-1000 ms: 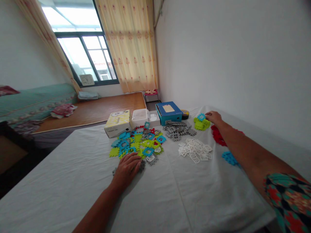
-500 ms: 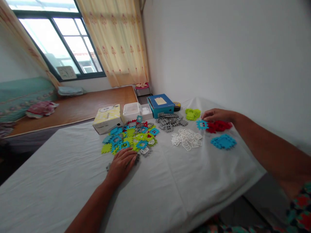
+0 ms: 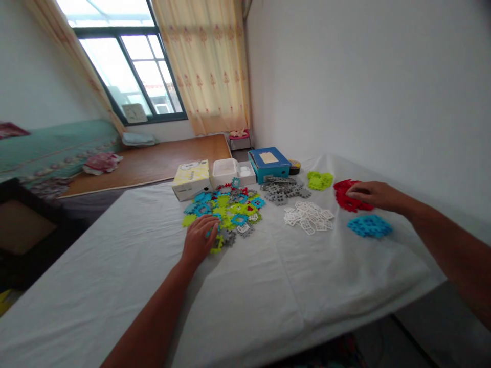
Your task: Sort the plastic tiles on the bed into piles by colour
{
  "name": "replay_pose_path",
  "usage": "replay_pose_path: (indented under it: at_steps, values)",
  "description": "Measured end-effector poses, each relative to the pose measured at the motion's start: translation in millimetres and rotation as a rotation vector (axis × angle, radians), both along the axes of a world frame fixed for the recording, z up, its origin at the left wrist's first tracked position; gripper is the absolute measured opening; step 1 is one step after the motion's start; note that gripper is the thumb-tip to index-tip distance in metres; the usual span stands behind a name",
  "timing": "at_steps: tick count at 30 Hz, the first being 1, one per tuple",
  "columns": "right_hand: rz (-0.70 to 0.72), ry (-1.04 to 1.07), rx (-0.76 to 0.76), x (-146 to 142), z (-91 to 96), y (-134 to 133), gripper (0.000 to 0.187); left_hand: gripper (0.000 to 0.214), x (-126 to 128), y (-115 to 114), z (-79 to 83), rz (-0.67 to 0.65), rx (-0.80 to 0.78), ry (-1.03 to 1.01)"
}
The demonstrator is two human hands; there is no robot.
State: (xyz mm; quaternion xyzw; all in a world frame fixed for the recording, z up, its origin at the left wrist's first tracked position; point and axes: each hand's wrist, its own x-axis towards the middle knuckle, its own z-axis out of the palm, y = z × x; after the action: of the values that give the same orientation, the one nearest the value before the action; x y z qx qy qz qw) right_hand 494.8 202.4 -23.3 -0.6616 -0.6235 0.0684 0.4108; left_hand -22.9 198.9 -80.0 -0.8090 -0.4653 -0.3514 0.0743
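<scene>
A mixed pile of plastic interlocking pieces (image 3: 230, 207), green, blue, grey, red and white, lies on the white-covered table (image 3: 245, 301). My left hand (image 3: 200, 236) rests on its near left side, fingers stretched over blue, green and grey pieces. Some pieces under the palm are hidden. My right hand (image 3: 370, 195) is over a heap of red pieces (image 3: 343, 197), fingers loosely extended with no piece visible in them. Just in front of it sits a stack of blue pieces (image 3: 370, 226). White window-like pieces (image 3: 309, 218), grey pieces (image 3: 284, 190) and green pieces (image 3: 319, 180) form separate heaps.
Behind the mixed pile stand a yellow and white box (image 3: 192, 180), a white plastic container (image 3: 225, 169) and a blue box (image 3: 269, 164). A dark round tin (image 3: 294, 166) is beside the blue box. The wall (image 3: 364, 92) runs along the right.
The blue piece by my right hand is gone from there, and that hand has moved right and nearer, over the red heap. My left hand has shifted onto the pile's edge. The view has turned left.
</scene>
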Motion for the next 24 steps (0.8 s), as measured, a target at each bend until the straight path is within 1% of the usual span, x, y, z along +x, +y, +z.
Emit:
replay_pose_path:
  at_steps: [2,3,4,6,7,8,10,12,14,17,19,24]
  values:
    - [0.309,-0.12,-0.124,-39.1,8.0,12.4,0.039,0.028,-9.9,3.8,-1.7,0.089,-0.003,-0.041]
    - [0.506,-0.201,-0.199,-63.1,9.0,17.4,0.034,0.029,-14.4,5.6,-3.9,0.126,-0.017,-0.051]
    - [0.669,-0.259,-0.236,-89.5,7.5,22.1,0.032,0.03,-18.2,7.3,-6.7,0.158,-0.038,-0.058]
    - [0.814,-0.336,-0.185,-144.7,-3.2,32.1,0.027,0.033,-22.9,9.7,-12.7,0.2,-0.091,-0.075]
    - [0.848,-0.392,-0.119,-171.1,-11.3,38.0,0.026,0.034,-24.0,10.3,-15.4,0.209,-0.115,-0.086]
    - [0.851,-0.439,-0.072,-195.1,-20.3,44.5,0.027,0.035,-24.3,10.7,-17.4,0.212,-0.134,-0.096]
    - [0.772,-0.508,-0.053,-233.3,-37.6,57.5,0.029,0.036,-24.0,10.7,-19.8,0.21,-0.156,-0.111]
    - [0.692,-0.547,-0.05,-257.6,-50.0,66.7,0.028,0.036,-23.6,10.5,-20.6,0.202,-0.164,-0.118]
    - [0.695,-0.55,-0.028,-270.2,-56.2,69.7,0.024,0.036,-24.0,10.9,-21.2,0.197,-0.17,-0.126]
    - [0.768,-0.479,0.001,-274.7,-56.6,66.4,0.014,0.035,-25.5,12.7,-22.8,0.182,-0.181,-0.135]
    - [0.769,-0.391,-0.002,-270.9,-53.4,64.6,0.013,0.035,-26.3,14.0,-23.8,0.176,-0.188,-0.142]
    - [0.681,-0.093,-0.097,-247.5,-41.7,68.1,0.021,0.037,-25.8,14.6,-22.4,0.17,-0.197,-0.15]
